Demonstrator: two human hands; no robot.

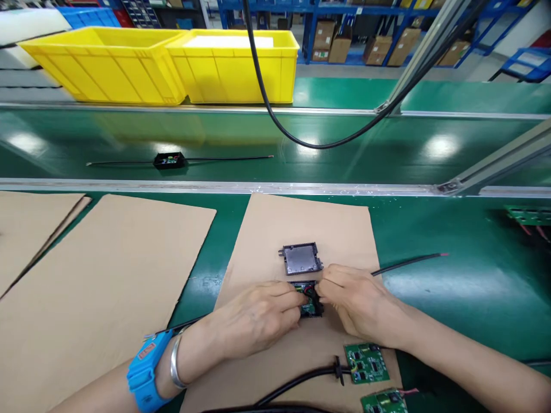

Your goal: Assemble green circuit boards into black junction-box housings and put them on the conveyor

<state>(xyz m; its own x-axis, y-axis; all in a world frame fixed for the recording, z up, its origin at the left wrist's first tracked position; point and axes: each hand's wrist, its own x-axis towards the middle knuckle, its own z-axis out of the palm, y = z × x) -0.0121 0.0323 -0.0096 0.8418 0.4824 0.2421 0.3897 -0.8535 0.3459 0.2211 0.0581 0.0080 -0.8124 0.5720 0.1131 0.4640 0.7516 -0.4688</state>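
Note:
On the cardboard in front of me lies a small black case with a green circuit board [307, 308] in it, partly hidden by my fingers. My left hand [262, 315] grips the case from the left, fingertips over the board; it wears a blue wrist strap [148, 367] and a silver bangle. My right hand [357, 298] is closed at the case's right edge, pinching the black cable [407, 264] where it meets the board; the cable runs out to the right behind the hand. Just beyond the case sits a flat grey-black cover [300, 259].
Two loose circuit boards [367, 363] lie near my right forearm, one with a thick black cable. On the green conveyor [344, 160] rests another wired black box [169, 160]. Yellow bins [232, 69] stand behind, a black cable loop hangs overhead, and cardboard sheets [107, 275] cover the left.

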